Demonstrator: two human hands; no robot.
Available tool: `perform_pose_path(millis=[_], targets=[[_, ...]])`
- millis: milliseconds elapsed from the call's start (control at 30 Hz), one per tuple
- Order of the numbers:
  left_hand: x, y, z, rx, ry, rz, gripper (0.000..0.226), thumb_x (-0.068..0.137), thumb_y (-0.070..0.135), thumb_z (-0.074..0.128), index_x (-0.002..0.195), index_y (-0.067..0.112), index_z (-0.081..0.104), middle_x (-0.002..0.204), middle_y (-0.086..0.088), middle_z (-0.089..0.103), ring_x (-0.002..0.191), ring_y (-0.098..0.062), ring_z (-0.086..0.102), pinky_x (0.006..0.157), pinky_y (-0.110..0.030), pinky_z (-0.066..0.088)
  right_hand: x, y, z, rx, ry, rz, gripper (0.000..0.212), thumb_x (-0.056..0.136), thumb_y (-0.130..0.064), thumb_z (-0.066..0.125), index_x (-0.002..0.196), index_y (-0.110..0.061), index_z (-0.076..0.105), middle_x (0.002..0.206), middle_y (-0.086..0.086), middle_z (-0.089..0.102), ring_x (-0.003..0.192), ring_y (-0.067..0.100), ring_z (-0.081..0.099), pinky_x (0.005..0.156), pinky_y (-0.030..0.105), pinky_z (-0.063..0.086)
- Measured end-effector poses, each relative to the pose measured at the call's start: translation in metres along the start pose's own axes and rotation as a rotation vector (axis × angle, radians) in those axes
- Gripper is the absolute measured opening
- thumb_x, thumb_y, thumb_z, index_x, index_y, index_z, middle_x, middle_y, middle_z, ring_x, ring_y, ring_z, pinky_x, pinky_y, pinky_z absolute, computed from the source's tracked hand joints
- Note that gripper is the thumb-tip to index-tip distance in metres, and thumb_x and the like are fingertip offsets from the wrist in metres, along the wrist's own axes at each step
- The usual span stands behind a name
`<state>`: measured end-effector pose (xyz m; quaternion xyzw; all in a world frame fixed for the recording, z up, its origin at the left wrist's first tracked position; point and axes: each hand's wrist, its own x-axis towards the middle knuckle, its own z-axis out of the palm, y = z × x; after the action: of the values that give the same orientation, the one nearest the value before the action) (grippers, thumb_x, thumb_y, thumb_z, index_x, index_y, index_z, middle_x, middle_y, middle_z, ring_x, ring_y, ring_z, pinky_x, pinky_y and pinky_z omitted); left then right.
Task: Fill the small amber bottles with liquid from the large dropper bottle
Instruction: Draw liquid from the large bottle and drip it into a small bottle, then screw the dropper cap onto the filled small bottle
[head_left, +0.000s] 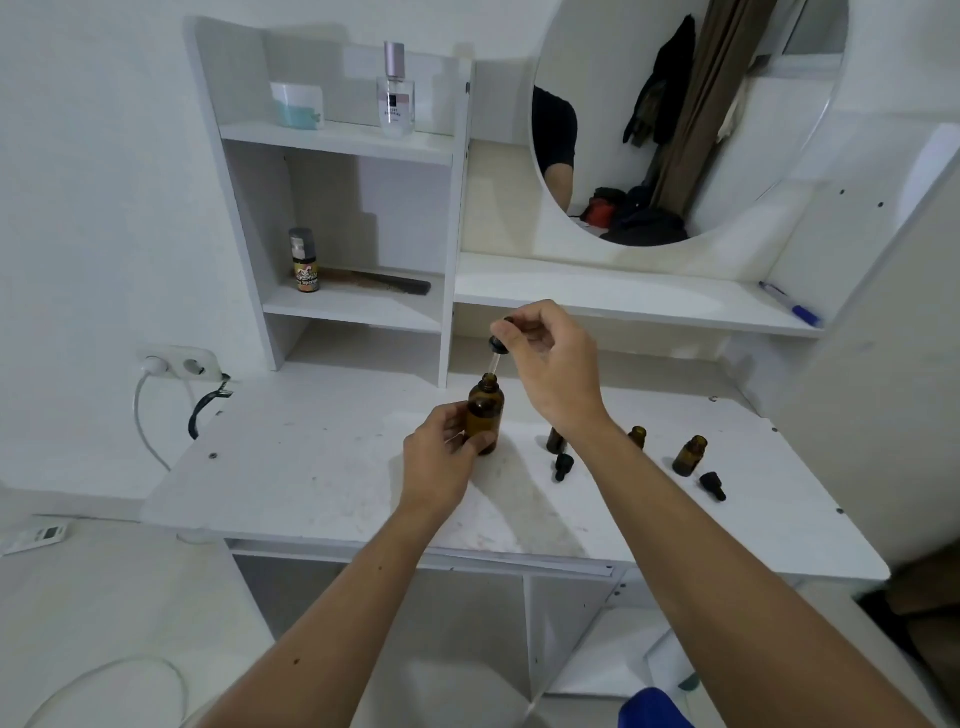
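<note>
The large amber bottle (485, 410) stands upright on the white desk (311, 467), and my left hand (441, 457) grips its lower body. My right hand (550, 364) pinches the black bulb of the dropper (496, 348) above it; the glass tube points down into the bottle's open neck. Three small amber bottles stand uncapped to the right: one (556, 439) partly hidden behind my right wrist, one (637, 436) further right, one (690, 456) nearest the desk's right side. Two small black dropper caps (562, 466) (712, 486) lie beside them.
A white shelf unit (332, 218) rises behind the desk with a jar, a perfume bottle, a spray can and a comb. A round mirror (675, 119) hangs at the back right. A blue pen (789, 304) lies on the ledge. A wall socket (179, 361) with cables sits left.
</note>
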<state>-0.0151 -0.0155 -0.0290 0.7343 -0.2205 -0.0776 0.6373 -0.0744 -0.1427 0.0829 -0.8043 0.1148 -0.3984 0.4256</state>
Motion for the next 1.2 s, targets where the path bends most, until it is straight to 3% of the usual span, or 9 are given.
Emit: perform_pose_path(millis=[133, 233, 567, 667, 733, 833, 1000, 1133, 1200], targets=[[0.0, -0.001, 0.0, -0.006, 0.003, 0.01, 0.045, 0.087, 0.01, 0.081, 0.129, 0.014, 0.066, 0.117, 0.002, 0.074, 0.108, -0.01, 0.071, 0.098, -0.025, 0.056, -0.004, 0.014, 0.008, -0.075, -0.095, 0.058, 0.006, 0.096, -0.025, 0.079, 0.097, -0.021, 0.074, 0.09, -0.012, 0.076, 0.084, -0.003, 0.069, 0.08, 0.01, 0.053], [0.0, -0.002, 0.0, 0.005, 0.006, 0.023, 0.046, 0.086, 0.012, 0.082, 0.13, 0.014, 0.066, 0.118, 0.003, 0.074, 0.107, -0.008, 0.07, 0.096, -0.021, 0.056, -0.01, 0.024, 0.01, -0.118, -0.118, 0.063, 0.006, 0.098, -0.022, 0.076, 0.101, -0.017, 0.076, 0.09, -0.014, 0.074, 0.084, -0.008, 0.067, 0.079, 0.007, 0.051], [-0.001, -0.002, 0.0, 0.032, 0.011, 0.024, 0.047, 0.088, 0.013, 0.081, 0.132, 0.015, 0.064, 0.119, 0.005, 0.071, 0.108, -0.007, 0.067, 0.092, -0.013, 0.053, -0.02, 0.027, 0.007, -0.077, -0.089, 0.092, 0.023, 0.099, -0.023, 0.075, 0.12, -0.014, 0.075, 0.105, -0.009, 0.076, 0.096, -0.001, 0.07, 0.086, 0.007, 0.052], [-0.006, 0.0, -0.001, 0.032, 0.027, 0.014, 0.054, 0.086, 0.019, 0.084, 0.135, 0.013, 0.062, 0.123, 0.005, 0.069, 0.11, -0.009, 0.065, 0.096, -0.019, 0.053, -0.025, 0.026, -0.005, -0.062, -0.031, 0.078, 0.028, 0.099, -0.023, 0.076, 0.125, -0.012, 0.073, 0.108, -0.008, 0.076, 0.098, -0.003, 0.068, 0.087, 0.006, 0.051], [-0.013, 0.002, -0.004, 0.027, 0.082, 0.004, 0.053, 0.084, 0.024, 0.086, 0.13, 0.015, 0.062, 0.117, 0.007, 0.069, 0.101, -0.008, 0.067, 0.091, -0.021, 0.056, -0.032, 0.027, -0.018, -0.065, 0.01, 0.062, 0.029, 0.098, -0.022, 0.076, 0.125, -0.011, 0.073, 0.108, -0.007, 0.076, 0.099, -0.003, 0.069, 0.089, 0.008, 0.052], [-0.027, 0.003, -0.007, 0.024, 0.142, 0.026, 0.038, 0.084, 0.028, 0.086, 0.115, 0.019, 0.065, 0.096, 0.009, 0.07, 0.084, -0.005, 0.067, 0.075, -0.013, 0.055, -0.052, 0.037, -0.038, -0.095, 0.058, 0.076, 0.027, 0.097, -0.023, 0.078, 0.121, -0.013, 0.075, 0.106, -0.007, 0.077, 0.096, 0.001, 0.071, 0.087, 0.01, 0.054], [-0.038, 0.004, 0.005, 0.069, -0.041, 0.108, 0.025, 0.091, 0.029, 0.078, 0.114, 0.022, 0.07, 0.098, 0.012, 0.073, 0.088, 0.001, 0.068, 0.079, -0.011, 0.054, -0.095, 0.065, -0.057, -0.241, 0.104, 0.08, 0.023, 0.091, -0.02, 0.083, 0.112, -0.013, 0.076, 0.1, -0.004, 0.072, 0.086, 0.003, 0.067, 0.077, 0.015, 0.054], [-0.029, 0.005, 0.025, 0.119, -0.164, 0.141, 0.028, 0.105, 0.025, 0.059, 0.131, 0.018, 0.067, 0.116, 0.01, 0.071, 0.104, 0.003, 0.065, 0.083, -0.002, 0.047, -0.113, 0.08, -0.049, -0.404, 0.026, 0.238, 0.051, 0.085, -0.041, 0.087, 0.125, -0.015, 0.071, 0.118, -0.003, 0.061, 0.089, 0.009, 0.062, 0.084, 0.025, 0.054], [-0.025, 0.006, 0.039, 0.114, -0.216, 0.146, 0.032, 0.107, 0.024, 0.054, 0.137, 0.017, 0.062, 0.126, 0.007, 0.068, 0.114, -0.001, 0.063, 0.092, -0.008, 0.047, -0.115, 0.083, -0.042, -0.451, -0.024, 0.304, 0.061, 0.083, -0.049, 0.086, 0.129, -0.014, 0.068, 0.122, -0.002, 0.059, 0.102, 0.016, 0.063, 0.093, 0.033, 0.054]])
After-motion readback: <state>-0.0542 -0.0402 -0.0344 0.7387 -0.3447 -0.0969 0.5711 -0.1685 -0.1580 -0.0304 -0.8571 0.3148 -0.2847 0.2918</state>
